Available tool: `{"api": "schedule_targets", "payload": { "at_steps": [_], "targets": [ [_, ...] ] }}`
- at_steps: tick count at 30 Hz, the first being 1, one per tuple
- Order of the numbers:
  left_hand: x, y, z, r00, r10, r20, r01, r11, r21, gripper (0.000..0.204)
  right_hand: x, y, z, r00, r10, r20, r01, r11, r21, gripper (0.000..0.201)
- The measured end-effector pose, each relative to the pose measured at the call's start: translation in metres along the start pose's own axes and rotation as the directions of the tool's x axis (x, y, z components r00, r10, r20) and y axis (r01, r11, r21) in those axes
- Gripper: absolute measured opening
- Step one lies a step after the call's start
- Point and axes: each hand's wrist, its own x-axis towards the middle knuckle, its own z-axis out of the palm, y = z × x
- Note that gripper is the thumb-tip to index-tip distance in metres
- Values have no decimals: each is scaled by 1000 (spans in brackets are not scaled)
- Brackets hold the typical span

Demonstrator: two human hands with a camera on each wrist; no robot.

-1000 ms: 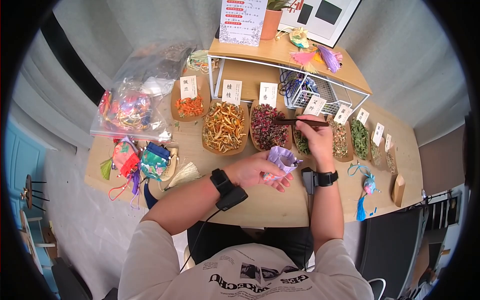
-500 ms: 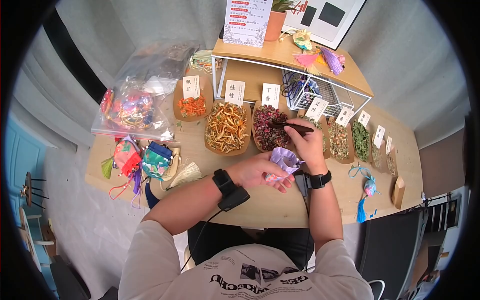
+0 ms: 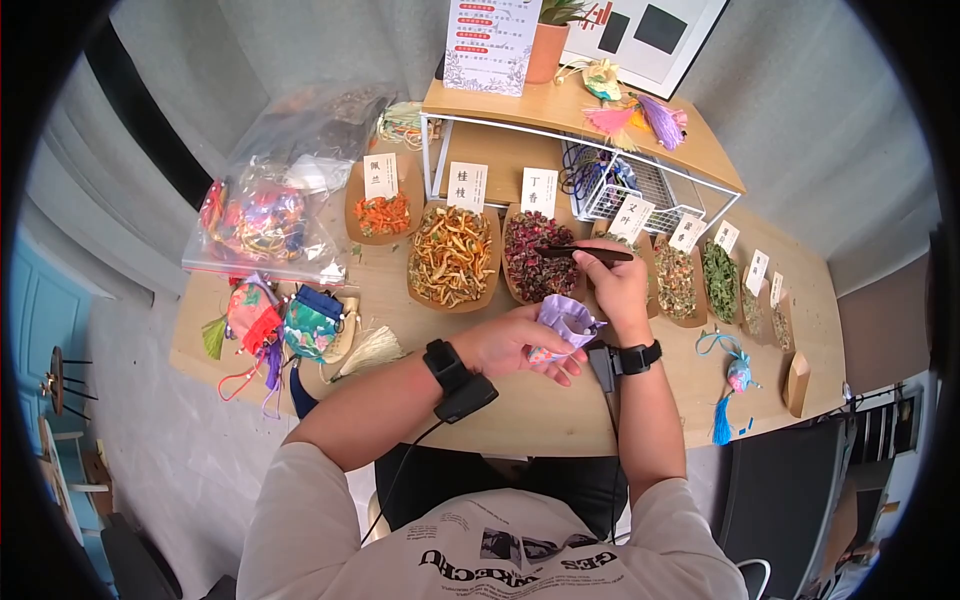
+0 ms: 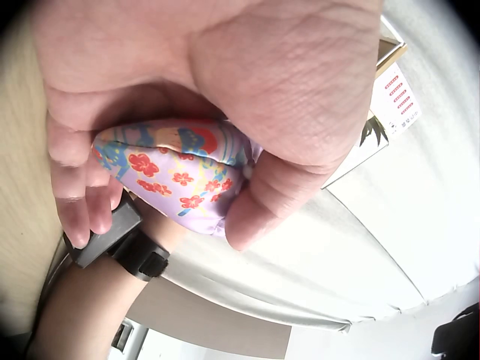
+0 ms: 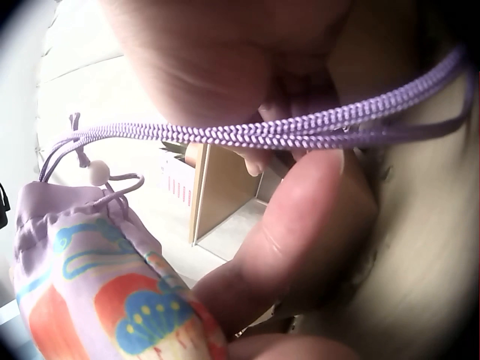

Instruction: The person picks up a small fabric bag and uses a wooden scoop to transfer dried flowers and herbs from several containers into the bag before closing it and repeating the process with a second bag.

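In the head view my left hand [image 3: 510, 345] holds a lilac drawstring pouch [image 3: 568, 315], its mouth upward and gathered open. The left wrist view shows red flowers on the pouch [image 4: 180, 172], between thumb and fingers. My right hand [image 3: 622, 292] pinches dark brown tweezers [image 3: 592, 252] over the tray of dark red dried flowers [image 3: 530, 232], and their tips overlap the flowers. The pouch's purple cord [image 5: 247, 135] crosses the right wrist view in front of a hand.
A tray of yellow-orange dried strips [image 3: 450, 255] stands left of the red flowers. More labelled herb trays, one with green leaves [image 3: 720, 280], line the right. Finished-looking pouches [image 3: 312, 322] and a plastic bag [image 3: 270, 225] lie left. Behind stands a wooden shelf [image 3: 460, 110].
My right hand has moved left and slightly down, bringing the tweezers' tips onto the dark red flowers. My left hand still holds the pouch in about the same place.
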Motion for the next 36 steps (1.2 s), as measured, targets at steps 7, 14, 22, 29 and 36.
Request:
{"api": "schedule_targets", "payload": {
  "at_steps": [7, 14, 22, 29, 36],
  "targets": [
    [0, 0, -1, 1000, -1, -4, 1, 1000, 25, 39, 4, -10, -23, 995, 98, -23, -87, 950, 298, 16],
    [-1, 1, 1, 1000, -5, -7, 5, 1000, 27, 39, 0, -19, -58, 977, 19, 212, -168, 675, 718, 17],
    [-1, 1, 1, 1000, 3, 10, -3, 1000, 29, 41, 1, -23, -39, 987, 24, 162, -99, 874, 475, 21],
    [0, -1, -1, 1000, 2, -7, -1, 1000, 28, 40, -2, -14, -6, 995, 12, 95, -26, 988, 152, 17],
    [1, -1, -2, 1000, -13, 0, 13, 999, 35, 36, -3, -11, 2, 990, -36, 138, 27, 998, 65, 18]
  ]
}}
